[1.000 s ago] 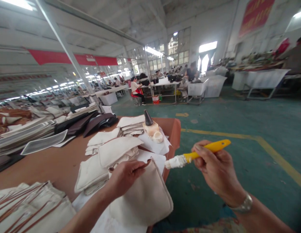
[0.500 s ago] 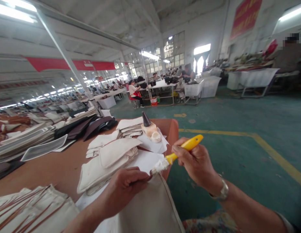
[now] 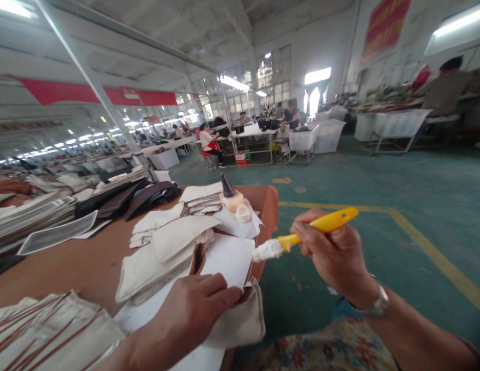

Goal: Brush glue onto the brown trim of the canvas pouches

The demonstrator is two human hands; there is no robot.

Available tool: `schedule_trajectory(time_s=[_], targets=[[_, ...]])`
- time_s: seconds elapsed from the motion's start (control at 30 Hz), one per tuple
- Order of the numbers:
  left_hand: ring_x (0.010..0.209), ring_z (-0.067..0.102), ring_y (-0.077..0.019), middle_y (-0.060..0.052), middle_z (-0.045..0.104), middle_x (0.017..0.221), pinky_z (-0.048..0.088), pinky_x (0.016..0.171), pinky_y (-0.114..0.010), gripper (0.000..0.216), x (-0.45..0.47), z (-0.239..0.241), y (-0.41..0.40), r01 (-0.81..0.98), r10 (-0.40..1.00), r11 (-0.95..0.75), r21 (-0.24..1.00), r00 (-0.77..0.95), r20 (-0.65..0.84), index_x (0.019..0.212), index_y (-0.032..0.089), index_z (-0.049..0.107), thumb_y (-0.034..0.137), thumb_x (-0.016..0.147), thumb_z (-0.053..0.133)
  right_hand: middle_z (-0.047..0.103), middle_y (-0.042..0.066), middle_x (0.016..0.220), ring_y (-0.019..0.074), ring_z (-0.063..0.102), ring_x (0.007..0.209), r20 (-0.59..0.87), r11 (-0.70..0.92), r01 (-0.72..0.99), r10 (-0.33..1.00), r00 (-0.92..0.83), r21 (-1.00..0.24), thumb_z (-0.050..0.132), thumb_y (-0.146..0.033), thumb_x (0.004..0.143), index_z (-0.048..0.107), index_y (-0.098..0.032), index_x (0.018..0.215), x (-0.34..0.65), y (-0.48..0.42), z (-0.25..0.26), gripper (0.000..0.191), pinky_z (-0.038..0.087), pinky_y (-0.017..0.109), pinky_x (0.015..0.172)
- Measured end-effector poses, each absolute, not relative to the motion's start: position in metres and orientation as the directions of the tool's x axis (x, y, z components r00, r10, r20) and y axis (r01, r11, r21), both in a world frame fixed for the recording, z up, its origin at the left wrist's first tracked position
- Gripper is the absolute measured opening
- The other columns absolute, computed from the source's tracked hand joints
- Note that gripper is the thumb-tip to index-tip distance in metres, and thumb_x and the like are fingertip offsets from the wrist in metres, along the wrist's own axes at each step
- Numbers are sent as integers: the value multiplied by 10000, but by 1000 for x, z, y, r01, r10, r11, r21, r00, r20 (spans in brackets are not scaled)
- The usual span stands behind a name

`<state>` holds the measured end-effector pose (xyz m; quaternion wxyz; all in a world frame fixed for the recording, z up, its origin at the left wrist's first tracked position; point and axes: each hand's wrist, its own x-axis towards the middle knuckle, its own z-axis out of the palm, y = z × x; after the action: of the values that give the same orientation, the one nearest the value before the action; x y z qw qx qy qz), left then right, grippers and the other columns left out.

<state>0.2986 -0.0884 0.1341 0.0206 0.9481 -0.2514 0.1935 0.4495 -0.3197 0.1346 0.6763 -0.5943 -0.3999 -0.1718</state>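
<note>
Single head-worn view, facing forward and down, table [image 3: 88, 257] near, floor [image 3: 340, 180] beyond

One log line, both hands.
left hand: gripping cream pouch-like piece | right hand: holding yellow-handled brush | bristles: white-coated, off the piece

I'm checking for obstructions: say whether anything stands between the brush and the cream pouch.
Nothing visible does: open space separates the brush in the right hand from the cream pouch, whose edge the left hand holds.

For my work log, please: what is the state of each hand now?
Left hand: closed, holding the edge of a cream pouch.
Right hand: closed, holding a yellow brush.
</note>
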Motion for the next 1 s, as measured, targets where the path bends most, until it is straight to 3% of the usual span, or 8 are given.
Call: schedule_trajectory(time_s=[0.07,0.13,0.3,0.5,0.63,0.77,0.9,1.0], targets=[[553,473,-141,18,553,680,225,521,-333,141,296,135,-93,-485,-550,-835,-259,729,409,1002,207,642,229,1029,505,523,-41,601,81,469,490,728,277,674,287,623,-685,568,-239,1006,635,-166,821,446,-326,139,210,356,179,453],[553,464,-144,21,552,679,225,523,-348,133,293,138,-98,-488,-587,-809,-327,704,401,952,185,613,206,1026,505,519,-40,614,80,467,504,725,284,670,348,594,-686,564,-220,999,632,-164,831,439,-330,142,190,356,178,461],[558,486,-140,14,577,691,288,519,-341,183,291,144,-107,-498,-595,-804,-326,658,462,955,157,593,165,1045,433,518,-24,665,97,464,561,675,231,723,612,411,-651,516,-176,990,569,-170,787,429,-343,144,209,381,212,529],[577,503,-136,7,606,722,329,529,-330,145,292,140,-104,-501,-595,-803,-322,669,445,982,169,571,152,1039,439,571,-18,743,113,524,623,777,197,813,481,406,-547,531,-166,1021,590,-200,878,422,-358,145,159,420,245,609],[590,498,-147,12,584,711,336,542,-327,135,292,137,-101,-493,-594,-804,-333,701,395,1003,189,594,166,1030,464,551,-30,710,95,493,583,686,220,784,650,326,-581,516,-128,1004,523,-191,814,417,-355,140,200,378,235,561],[619,505,-150,2,598,741,346,568,-312,123,298,137,-97,-501,-593,-804,-320,715,371,1020,185,610,176,1023,488,573,-22,749,105,531,637,767,181,823,510,390,-539,525,-155,1017,575,-199,889,421,-354,138,145,412,238,616],[607,495,-135,7,561,685,361,590,-282,233,321,152,-93,-542,-613,-790,-287,687,390,850,185,621,298,1028,520,560,-8,688,116,511,569,698,134,790,571,432,-599,544,-211,1020,593,-203,831,427,-359,139,196,403,244,537],[599,490,-126,-4,538,638,377,601,-271,501,346,174,-87,-629,-583,-772,-91,644,495,710,170,594,564,998,483,546,28,708,137,490,538,753,88,759,236,614,-645,575,-258,1028,623,-227,873,437,-375,142,165,357,274,465]])
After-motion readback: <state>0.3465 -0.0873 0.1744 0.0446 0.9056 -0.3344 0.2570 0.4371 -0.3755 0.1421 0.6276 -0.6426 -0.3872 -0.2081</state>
